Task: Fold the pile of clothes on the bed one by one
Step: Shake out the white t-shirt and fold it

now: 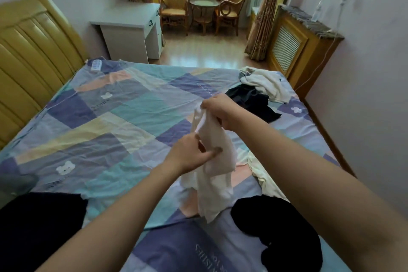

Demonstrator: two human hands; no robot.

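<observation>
Clothes lie on the bed (92, 130): a white and dark pile (260, 90) far behind the hands. Over the bed hangs a thin, creased white shirt (215, 174). The right hand (220, 109) grips its top; the left hand (192, 154) pinches it lower down.

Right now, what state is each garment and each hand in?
white garment: lifted off the bed, hanging bunched, unfolded
left hand: pinching the white garment lower down
right hand: gripping its top
dark garment: crumpled on the bed
white clothes: heaped, unfolded
cream garment: lying rumpled
</observation>
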